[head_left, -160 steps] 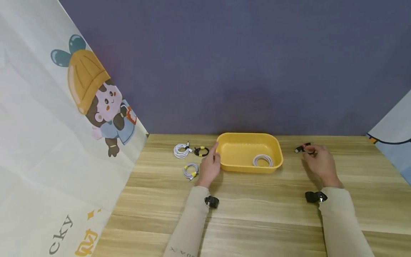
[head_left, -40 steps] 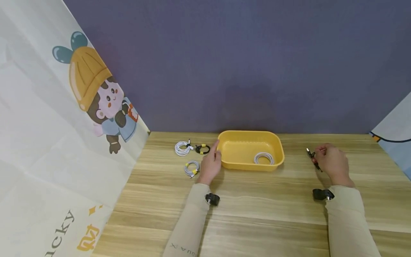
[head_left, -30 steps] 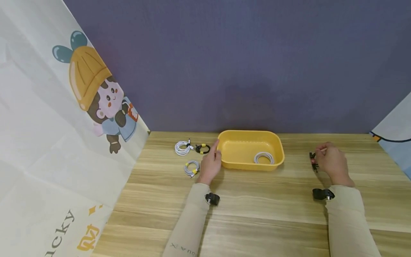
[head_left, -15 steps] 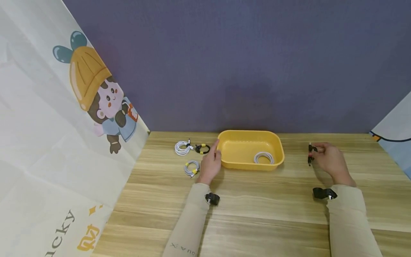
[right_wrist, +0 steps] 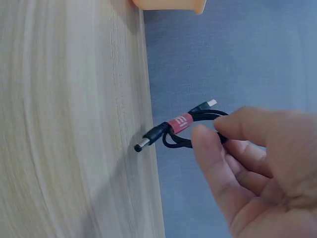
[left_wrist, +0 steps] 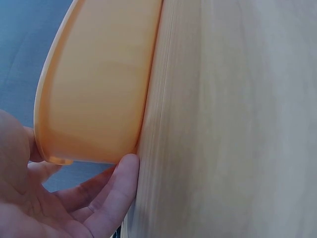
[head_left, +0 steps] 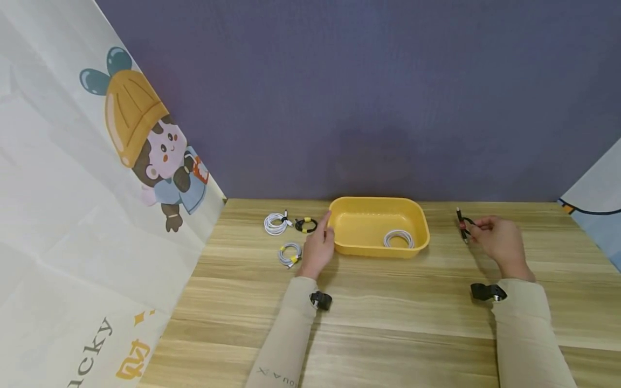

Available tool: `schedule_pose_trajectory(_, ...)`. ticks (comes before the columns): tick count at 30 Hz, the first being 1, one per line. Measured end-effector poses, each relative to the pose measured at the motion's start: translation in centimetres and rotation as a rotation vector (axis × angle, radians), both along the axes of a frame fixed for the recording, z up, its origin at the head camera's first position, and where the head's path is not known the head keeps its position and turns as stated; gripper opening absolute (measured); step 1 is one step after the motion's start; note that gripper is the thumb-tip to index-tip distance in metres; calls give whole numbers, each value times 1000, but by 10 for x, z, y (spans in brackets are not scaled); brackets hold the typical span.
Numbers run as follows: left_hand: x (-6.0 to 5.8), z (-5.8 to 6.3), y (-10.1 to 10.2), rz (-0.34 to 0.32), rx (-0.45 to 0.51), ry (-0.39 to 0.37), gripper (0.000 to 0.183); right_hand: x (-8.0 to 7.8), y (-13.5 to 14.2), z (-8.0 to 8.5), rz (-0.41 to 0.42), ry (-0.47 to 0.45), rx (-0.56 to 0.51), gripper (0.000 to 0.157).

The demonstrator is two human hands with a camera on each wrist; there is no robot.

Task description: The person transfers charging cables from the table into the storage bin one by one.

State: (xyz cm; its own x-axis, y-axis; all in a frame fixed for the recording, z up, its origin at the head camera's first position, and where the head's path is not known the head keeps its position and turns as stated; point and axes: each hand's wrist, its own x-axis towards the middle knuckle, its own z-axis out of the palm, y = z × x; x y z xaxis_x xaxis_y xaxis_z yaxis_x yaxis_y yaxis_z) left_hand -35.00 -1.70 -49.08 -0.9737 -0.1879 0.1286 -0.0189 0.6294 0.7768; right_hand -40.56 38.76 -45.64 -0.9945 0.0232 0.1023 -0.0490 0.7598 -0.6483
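In the right wrist view my right hand (right_wrist: 257, 168) pinches a small coiled black cable (right_wrist: 203, 116) between thumb and index finger. A red wrap bundles the coil; a barrel plug (right_wrist: 156, 134) points one way and a metal-tipped connector (right_wrist: 212, 103) the other. The head view has this cable held above the table, right of a yellow plastic tray (head_left: 375, 250). My left hand (head_left: 317, 250) holds that tray at its left end, fingers against the outer wall and thumb at the rim. A coiled light-coloured cable (head_left: 399, 238) lies inside the tray's front right corner.
Left of the tray lie a white coiled cable (head_left: 276, 223) with a black tie, a black coiled cable (head_left: 306, 225) and a grey coiled cable (head_left: 290, 254) with yellow ties. A dark blue panel (head_left: 378, 102) stands behind the wooden table (head_left: 402, 323).
My right hand moved right with the black cable from its first position, and the cable has been turned about in the fingers, now hanging further left of them. My left hand stays at the tray.
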Motion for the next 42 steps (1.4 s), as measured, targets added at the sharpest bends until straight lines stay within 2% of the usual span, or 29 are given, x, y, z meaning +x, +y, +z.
schedule_pose_trajectory(12, -1, 1, 1, -9, 7, 4, 49, 0, -1, 5, -38, 122, -32, 33)
schedule_pose_trajectory(17, -2, 3, 1, -6, -1, 18, 48, 0, 0, 9, -52, 138, -35, 34)
schedule_pose_trajectory(23, 0, 3, 2, -12, 20, -5, 49, 0, 1, 8, -57, 179, -10, 33)
schedule_pose_trajectory(42, -1, -2, -1, -15, 19, 10, 48, 6, -7, 15, -56, 188, -11, 32)
